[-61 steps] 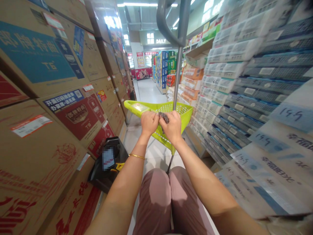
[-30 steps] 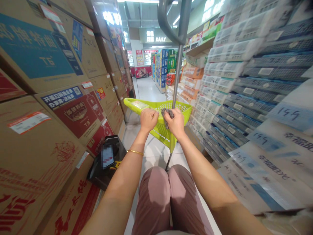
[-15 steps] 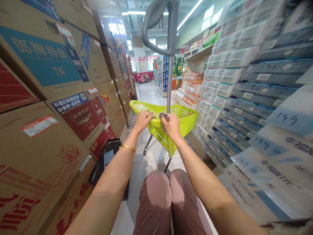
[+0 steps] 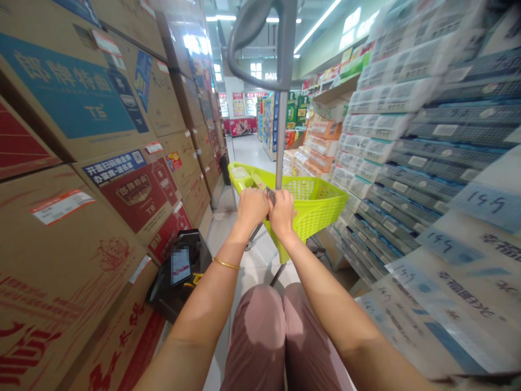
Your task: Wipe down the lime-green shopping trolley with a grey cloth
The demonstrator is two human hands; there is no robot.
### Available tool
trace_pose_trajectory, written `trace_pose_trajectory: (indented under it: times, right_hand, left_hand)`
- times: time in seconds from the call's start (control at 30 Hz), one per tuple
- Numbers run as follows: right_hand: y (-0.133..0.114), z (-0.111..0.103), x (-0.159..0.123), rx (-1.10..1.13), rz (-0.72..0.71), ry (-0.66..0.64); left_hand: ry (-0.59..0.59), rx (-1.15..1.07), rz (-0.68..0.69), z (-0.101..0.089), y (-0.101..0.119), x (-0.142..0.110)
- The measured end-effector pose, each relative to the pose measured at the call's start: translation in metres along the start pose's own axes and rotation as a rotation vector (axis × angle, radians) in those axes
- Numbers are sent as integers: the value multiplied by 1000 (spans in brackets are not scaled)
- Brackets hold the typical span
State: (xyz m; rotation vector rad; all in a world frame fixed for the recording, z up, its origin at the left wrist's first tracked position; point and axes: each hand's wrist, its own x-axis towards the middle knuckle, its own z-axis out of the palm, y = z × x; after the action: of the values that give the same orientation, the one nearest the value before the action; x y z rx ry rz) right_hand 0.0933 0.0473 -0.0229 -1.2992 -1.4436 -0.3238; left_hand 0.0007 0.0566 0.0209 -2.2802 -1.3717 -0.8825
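A lime-green plastic shopping trolley (image 4: 317, 203) stands in front of my knees in a shop aisle, with a grey upright handle pole (image 4: 280, 136) rising from its near rim. My left hand (image 4: 251, 206) and my right hand (image 4: 281, 213) are closed side by side at the base of that pole. A small dark grey cloth (image 4: 269, 194) is bunched between the two hands, mostly hidden by the fingers. A gold bangle (image 4: 227, 264) sits on my left wrist.
Stacked cardboard boxes (image 4: 81, 179) wall the left side. Shelves of wrapped tissue packs (image 4: 399, 157) with handwritten price cards (image 4: 484, 203) line the right. A black bag holding a phone (image 4: 181, 269) lies on the floor at the left. The tiled aisle (image 4: 248, 149) runs ahead.
The trolley has turned and shifted right. My hands came together at the pole base, and the grey cloth, plainly seen earlier in the right hand, is now squeezed between both.
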Motion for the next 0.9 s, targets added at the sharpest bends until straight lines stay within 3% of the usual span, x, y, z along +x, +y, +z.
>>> trace_pose_trajectory:
  times: [0.17, 0.33, 0.6, 0.77, 0.9]
  right_hand:
    - [20, 13, -19, 63, -84, 125]
    - [39, 18, -34, 66, -169, 137]
    - [14, 18, 1, 2, -169, 152]
    - [18, 20, -15, 15, -199, 126]
    - [14, 14, -21, 101, -98, 122]
  left_hand:
    - [76, -19, 101, 12, -10, -4]
    - [84, -29, 98, 15, -16, 0]
    - [82, -67, 103, 17, -21, 1]
    - [108, -91, 93, 17, -28, -1]
    - [90, -117, 110, 16, -28, -5]
